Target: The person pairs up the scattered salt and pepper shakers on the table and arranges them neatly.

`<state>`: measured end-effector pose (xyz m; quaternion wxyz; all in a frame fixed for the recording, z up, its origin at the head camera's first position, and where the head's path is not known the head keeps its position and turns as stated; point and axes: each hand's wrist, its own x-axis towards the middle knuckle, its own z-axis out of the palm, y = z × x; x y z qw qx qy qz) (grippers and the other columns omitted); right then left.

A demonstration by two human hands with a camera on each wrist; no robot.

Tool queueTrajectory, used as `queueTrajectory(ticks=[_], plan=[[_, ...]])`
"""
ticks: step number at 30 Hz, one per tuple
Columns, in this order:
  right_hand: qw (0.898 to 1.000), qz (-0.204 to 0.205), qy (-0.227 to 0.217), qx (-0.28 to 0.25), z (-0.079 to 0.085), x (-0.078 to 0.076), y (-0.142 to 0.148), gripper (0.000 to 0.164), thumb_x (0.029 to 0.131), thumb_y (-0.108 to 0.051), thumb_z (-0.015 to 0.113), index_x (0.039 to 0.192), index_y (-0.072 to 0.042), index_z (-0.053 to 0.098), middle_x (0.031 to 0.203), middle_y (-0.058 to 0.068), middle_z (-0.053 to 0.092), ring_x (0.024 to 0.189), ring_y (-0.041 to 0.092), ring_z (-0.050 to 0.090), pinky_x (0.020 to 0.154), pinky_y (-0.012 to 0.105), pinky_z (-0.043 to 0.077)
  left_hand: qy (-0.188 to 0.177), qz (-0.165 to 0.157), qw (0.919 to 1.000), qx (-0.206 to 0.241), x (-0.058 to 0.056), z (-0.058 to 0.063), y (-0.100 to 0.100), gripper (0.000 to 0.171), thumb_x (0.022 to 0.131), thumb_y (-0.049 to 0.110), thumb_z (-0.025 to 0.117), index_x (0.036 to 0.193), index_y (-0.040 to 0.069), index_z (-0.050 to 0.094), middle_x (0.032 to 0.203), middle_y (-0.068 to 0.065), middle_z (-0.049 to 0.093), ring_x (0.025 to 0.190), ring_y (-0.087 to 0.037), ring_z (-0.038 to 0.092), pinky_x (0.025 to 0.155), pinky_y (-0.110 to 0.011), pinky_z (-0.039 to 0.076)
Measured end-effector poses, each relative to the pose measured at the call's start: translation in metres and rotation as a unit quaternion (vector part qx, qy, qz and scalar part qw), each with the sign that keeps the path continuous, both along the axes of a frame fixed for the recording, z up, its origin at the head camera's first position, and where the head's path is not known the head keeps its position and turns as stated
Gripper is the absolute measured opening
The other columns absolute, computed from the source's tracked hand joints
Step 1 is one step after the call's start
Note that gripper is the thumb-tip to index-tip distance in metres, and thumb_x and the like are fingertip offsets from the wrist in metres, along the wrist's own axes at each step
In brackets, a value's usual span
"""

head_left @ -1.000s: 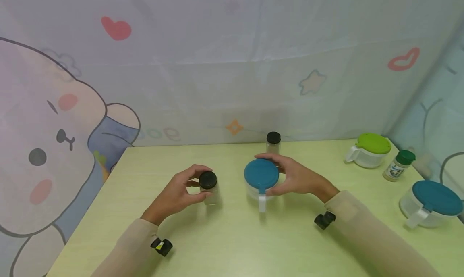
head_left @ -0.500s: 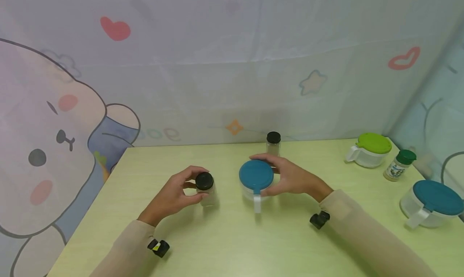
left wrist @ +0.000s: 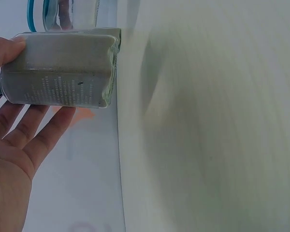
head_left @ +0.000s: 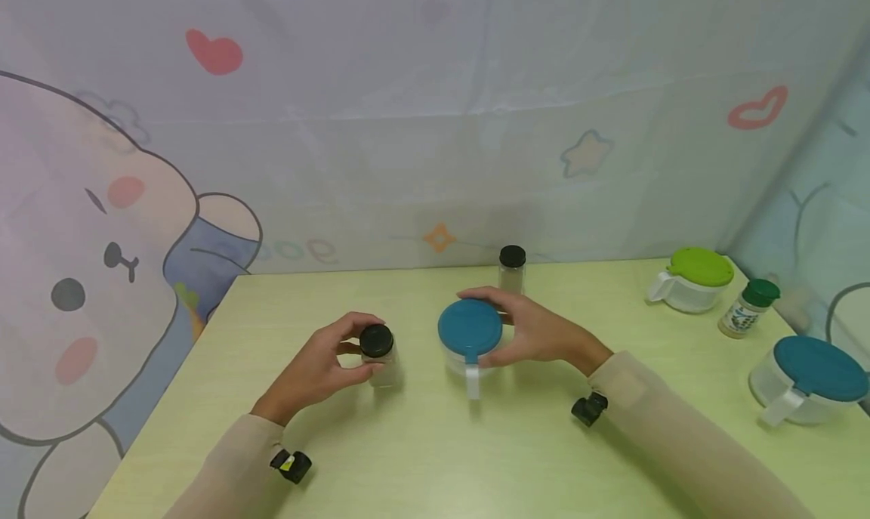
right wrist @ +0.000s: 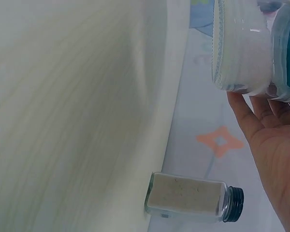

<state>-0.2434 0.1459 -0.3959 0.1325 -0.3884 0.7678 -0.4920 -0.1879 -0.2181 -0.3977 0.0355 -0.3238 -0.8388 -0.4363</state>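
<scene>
My left hand (head_left: 318,369) grips a square glass spice jar (head_left: 384,371) by its upper part, thumb and fingers around it below the black cap. In the left wrist view the jar (left wrist: 63,70) shows greyish contents and fine print on its side. To its right, my right hand (head_left: 544,335) holds a clear seasoning pot with a blue lid (head_left: 470,327), its white handle pointing toward me. The pot (right wrist: 244,48) has whitish contents in the right wrist view, with fingers along its side. Both are upright close over the table, a small gap between them.
A second black-capped spice jar (head_left: 512,274) stands behind the pot near the cloth backdrop (head_left: 381,164). At the right of the pale table (head_left: 435,458) are a green-lidded pot (head_left: 696,277), a green-capped shaker (head_left: 746,311) and another blue-lidded pot (head_left: 809,383).
Both hands have shifted left, carrying the spice jar and the seasoning pot with them; the pot has travelled slightly farther. Both grips look the same, and the other containers have stayed put.
</scene>
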Motion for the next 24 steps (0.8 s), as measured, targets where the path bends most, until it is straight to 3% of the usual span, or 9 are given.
queueTrajectory(ticks=[13, 24], plan=[[1.0, 0.016, 0.0, 0.002, -0.002, -0.002, -0.017, 0.087, 0.079, -0.023, 0.088, 0.152, -0.028, 0.042, 0.152, -0.001, 0.044, 0.135, 0.024, 0.049, 0.113, 0.052, 0.042, 0.0, 0.004, 1.0, 0.0, 0.002, 0.001, -0.009, 0.056, 0.085, 0.009, 0.083, 0.133, 0.021, 0.057, 0.122, 0.004, 0.064, 0.11, -0.014, 0.064, 0.089, -0.033, 0.059], [1.0, 0.022, 0.0, 0.007, -0.003, -0.001, -0.027, 0.086, 0.078, -0.025, 0.088, 0.151, -0.032, 0.042, 0.15, -0.007, 0.045, 0.135, 0.019, 0.048, 0.114, 0.048, 0.041, 0.004, 0.008, 1.0, -0.003, 0.004, 0.0, -0.017, 0.054, 0.086, 0.009, 0.082, 0.133, 0.018, 0.057, 0.122, 0.003, 0.064, 0.11, -0.013, 0.064, 0.089, -0.034, 0.059]])
